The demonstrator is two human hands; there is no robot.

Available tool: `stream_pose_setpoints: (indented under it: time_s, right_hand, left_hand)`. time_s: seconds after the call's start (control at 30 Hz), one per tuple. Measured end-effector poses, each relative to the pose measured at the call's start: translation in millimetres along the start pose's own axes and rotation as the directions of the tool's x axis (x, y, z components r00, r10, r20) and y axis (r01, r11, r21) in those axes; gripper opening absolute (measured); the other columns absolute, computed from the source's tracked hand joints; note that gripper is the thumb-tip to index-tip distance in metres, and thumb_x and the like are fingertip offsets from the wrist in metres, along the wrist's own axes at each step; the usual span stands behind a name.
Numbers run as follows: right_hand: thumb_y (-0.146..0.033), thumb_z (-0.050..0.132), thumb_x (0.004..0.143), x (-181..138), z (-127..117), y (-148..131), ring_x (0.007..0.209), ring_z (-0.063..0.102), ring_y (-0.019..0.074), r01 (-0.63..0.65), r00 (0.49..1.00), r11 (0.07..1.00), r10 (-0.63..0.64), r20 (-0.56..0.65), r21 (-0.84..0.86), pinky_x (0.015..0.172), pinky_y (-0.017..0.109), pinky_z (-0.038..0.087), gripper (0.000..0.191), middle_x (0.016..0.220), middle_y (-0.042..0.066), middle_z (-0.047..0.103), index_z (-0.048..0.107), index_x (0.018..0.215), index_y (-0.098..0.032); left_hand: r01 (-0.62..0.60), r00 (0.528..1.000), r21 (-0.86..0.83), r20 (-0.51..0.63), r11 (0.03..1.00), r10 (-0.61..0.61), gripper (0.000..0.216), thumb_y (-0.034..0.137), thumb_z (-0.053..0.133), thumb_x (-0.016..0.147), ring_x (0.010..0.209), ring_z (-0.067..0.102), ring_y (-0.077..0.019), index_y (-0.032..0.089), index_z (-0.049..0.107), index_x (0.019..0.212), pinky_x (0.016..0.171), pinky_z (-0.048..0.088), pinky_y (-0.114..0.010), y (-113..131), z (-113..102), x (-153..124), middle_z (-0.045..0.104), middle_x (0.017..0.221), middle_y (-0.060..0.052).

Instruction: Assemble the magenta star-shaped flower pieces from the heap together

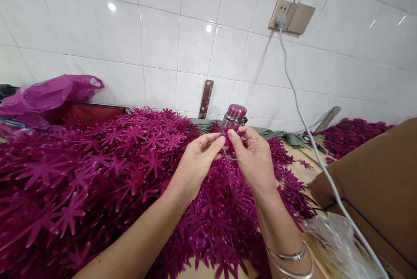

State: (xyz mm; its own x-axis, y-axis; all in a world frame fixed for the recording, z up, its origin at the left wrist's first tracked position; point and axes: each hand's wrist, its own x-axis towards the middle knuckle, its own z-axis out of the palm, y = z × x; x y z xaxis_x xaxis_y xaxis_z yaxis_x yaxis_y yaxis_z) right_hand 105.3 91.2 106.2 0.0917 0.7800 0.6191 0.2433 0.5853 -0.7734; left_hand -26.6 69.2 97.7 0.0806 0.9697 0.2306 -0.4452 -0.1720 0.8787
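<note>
Left hand [194,159] and right hand [257,157] both close a thumb-and-finger grip on a magenta, star-petalled, plastic-looking flower piece [227,141] at the frame's centre, likely light, pliable and slightly slick, best pinched near its middle.

The left hand [192,164] and the right hand [256,157] are both bare, with slender fingers and nails that look short. The left forearm [143,227] is uncovered for all the length which can be seen, and it carries a small round spot low down. The right forearm [282,227] is also uncovered, but it wears silver-coloured bangles [288,257], smooth and shiny. The upper band is thin and has a small joint or clasp; the lower one looks wider. Whether these are two separate pieces, I cannot tell.
</note>
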Motion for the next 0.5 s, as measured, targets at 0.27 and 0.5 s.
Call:
stream_pose_setpoints:
  time_s: [0.27, 0.5]
  right_hand:
    - [-0.042, 0.053, 0.102, -5.9, 0.8, -11.9, 0.066, 0.047, 0.0146, 0.064, 0.998, 0.984, -0.063, 0.011, -0.168, 0.063, 0.028, 0.035, 0.035, 0.069, -0.003, 0.053, 0.057, 0.073, -0.022]
    - [-0.06, 0.052, 0.1, -7.9, 2.3, -13.3, 0.065, 0.045, 0.0161, 0.007, 1.0, 0.992, -0.004, 0.023, -0.126, 0.061, 0.029, 0.037, 0.049, 0.067, -0.002, 0.051, 0.052, 0.068, -0.023]
  left_hand:
    - [-0.026, 0.999, 0.022, -0.019, 0.999, 0.026, 0.022, 0.029, 0.081, 0.081, 0.098, 0.065, -0.0168, 0.016, 0.075, 0.098, 0.095, 0.048, -0.032, -0.8, -2.0, 3.9, 0.076, 0.103, -0.005]
    - [-0.026, 0.999, 0.074, -0.039, 0.997, 0.028, 0.022, 0.033, 0.082, 0.081, 0.085, 0.063, -0.0141, 0.017, 0.073, 0.093, 0.085, 0.049, -0.029, -1.4, -4.4, 3.9, 0.072, 0.093, -0.002]
